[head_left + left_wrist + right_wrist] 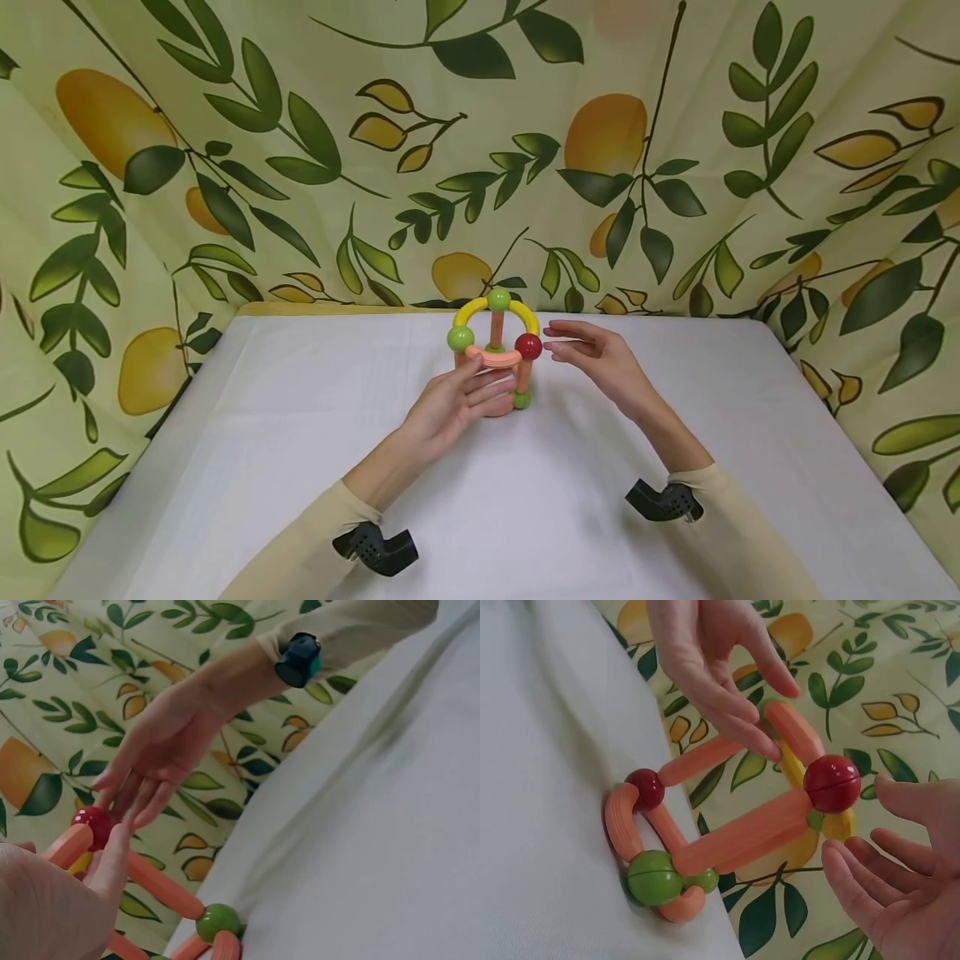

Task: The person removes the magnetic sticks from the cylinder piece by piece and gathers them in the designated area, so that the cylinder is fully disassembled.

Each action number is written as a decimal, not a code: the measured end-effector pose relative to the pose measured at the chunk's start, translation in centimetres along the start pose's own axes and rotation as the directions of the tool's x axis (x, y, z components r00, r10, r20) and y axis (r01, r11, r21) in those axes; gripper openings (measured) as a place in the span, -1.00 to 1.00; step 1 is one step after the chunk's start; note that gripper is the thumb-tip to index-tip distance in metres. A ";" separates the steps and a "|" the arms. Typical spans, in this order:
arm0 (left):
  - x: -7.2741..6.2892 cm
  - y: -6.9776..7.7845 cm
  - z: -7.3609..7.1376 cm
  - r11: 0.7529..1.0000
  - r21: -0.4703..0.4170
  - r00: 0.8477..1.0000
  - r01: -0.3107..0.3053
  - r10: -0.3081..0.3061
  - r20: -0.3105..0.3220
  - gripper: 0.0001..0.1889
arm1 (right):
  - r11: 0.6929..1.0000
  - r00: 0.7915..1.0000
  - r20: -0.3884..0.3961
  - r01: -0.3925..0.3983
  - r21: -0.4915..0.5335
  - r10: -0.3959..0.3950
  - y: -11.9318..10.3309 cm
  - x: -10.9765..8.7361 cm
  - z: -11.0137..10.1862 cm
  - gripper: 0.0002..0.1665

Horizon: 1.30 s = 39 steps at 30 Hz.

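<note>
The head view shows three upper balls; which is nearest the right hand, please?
The red ball, beside the right hand; both green balls sit farther away.

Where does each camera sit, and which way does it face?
Head: on the head, facing forward and down at the ball-and-stick toy; left hand, right hand, sleeves show.
Left wrist: on that wrist, facing across to right hand; own hand lower left.
Right wrist: on that wrist, facing the toy; own hand lower right, left hand above.
Both wrist views share the upper red ball.

The head view looks forward and down across the white cloth-covered table (285,475). Closer, opposed wrist views share the orange-red-green-yellow ball-and-rod frame (497,358).
</note>
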<state>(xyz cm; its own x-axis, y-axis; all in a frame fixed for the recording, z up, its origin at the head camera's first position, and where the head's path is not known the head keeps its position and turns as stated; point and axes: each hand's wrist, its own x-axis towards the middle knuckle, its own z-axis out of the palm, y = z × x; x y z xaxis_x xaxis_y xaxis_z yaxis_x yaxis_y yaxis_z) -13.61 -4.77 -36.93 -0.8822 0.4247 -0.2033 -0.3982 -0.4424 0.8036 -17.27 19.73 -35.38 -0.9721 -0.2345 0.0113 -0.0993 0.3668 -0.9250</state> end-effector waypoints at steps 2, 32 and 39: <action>0.0 0.0 0.1 1.000 -0.001 1.000 -0.001 0.001 -0.007 -0.51 | 1.000 1.000 0.000 0.004 -0.014 -0.004 -0.2 -0.1 0.1 -0.33; 0.9 -0.2 0.4 0.991 -0.131 0.998 -0.013 0.005 -0.060 -0.58 | 0.881 0.925 0.031 0.370 -0.295 -0.378 -1.7 0.0 1.8 -0.50; 0.9 -0.1 0.4 0.991 -0.131 0.996 -0.028 0.016 -0.090 -0.60 | 0.868 0.919 0.025 0.382 -0.318 -0.395 -1.6 0.0 2.0 -0.52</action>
<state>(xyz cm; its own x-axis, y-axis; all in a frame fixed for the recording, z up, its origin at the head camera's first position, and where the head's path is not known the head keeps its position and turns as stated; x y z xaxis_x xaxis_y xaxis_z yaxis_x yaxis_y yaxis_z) -14.27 -4.00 -36.94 -0.9074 0.3450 -0.2401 -0.4033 -0.5538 0.7285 -16.73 17.35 -34.62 -0.8483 -0.3829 0.3657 -0.5247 0.5153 -0.6776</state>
